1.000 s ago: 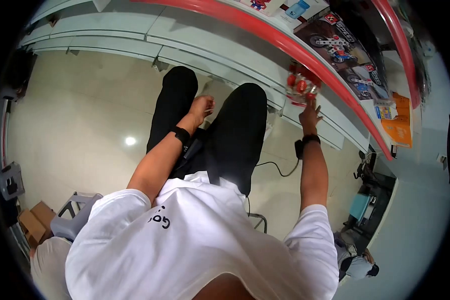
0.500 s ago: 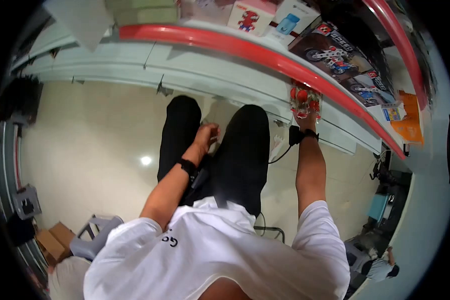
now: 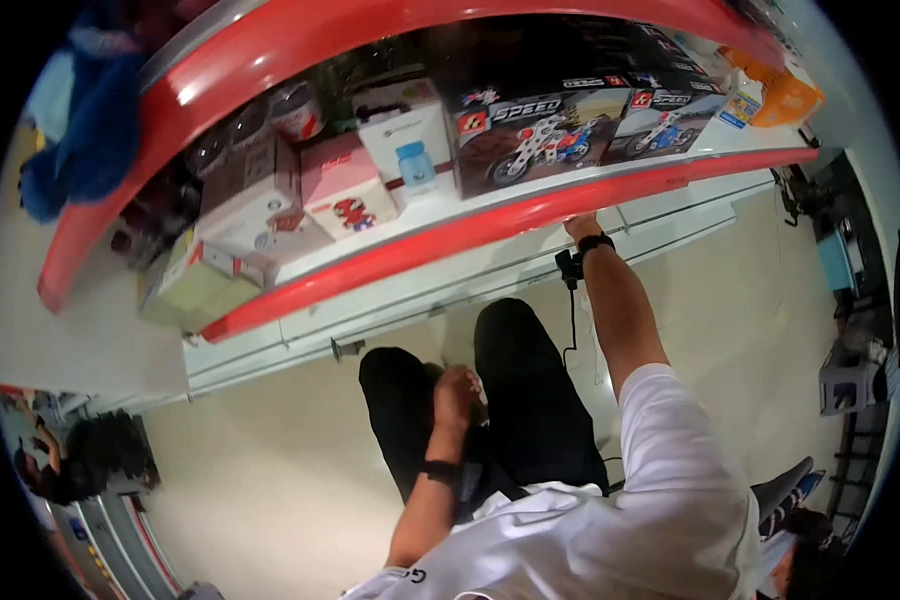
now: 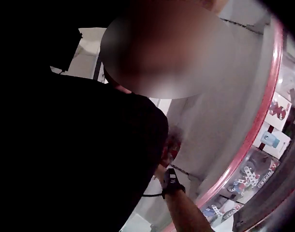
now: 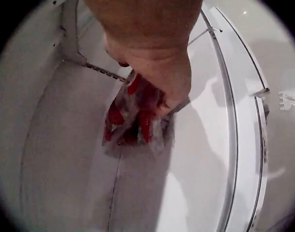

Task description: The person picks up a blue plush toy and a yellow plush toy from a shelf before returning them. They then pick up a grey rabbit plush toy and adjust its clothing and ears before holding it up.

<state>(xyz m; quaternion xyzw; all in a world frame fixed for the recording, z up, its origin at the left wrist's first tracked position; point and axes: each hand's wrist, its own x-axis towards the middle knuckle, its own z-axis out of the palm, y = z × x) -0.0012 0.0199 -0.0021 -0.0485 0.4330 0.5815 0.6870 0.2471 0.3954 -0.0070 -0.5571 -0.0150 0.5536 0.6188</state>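
In the right wrist view my right hand [image 5: 162, 77] grips a clear plastic bag [image 5: 119, 113] with red pieces inside, over a pale lower shelf [image 5: 65, 169]. Its curled fingers are partly hidden behind the back of the hand and the bag. From the head, that right hand [image 3: 581, 227] shows only in part, reaching under the red edge of the upper shelf, which hides the bag. My left hand [image 3: 456, 395] lies between the thighs, fingers loosely bent and holding nothing. The left wrist view catches the red bag [image 4: 172, 149] in front of the right hand.
Above the reaching arm runs the red shelf edge [image 3: 490, 228]. On that shelf stand motorbike kit boxes [image 3: 540, 140], a white box with a blue bottle picture [image 3: 410, 150] and a pink box [image 3: 348, 190]. A cable [image 3: 572, 320] hangs from the right wrist.
My right hand went from spread fingers at the bag to gripping it, then in under the shelf edge. The head view has turned toward the shelf; the left hand stays on the lap.
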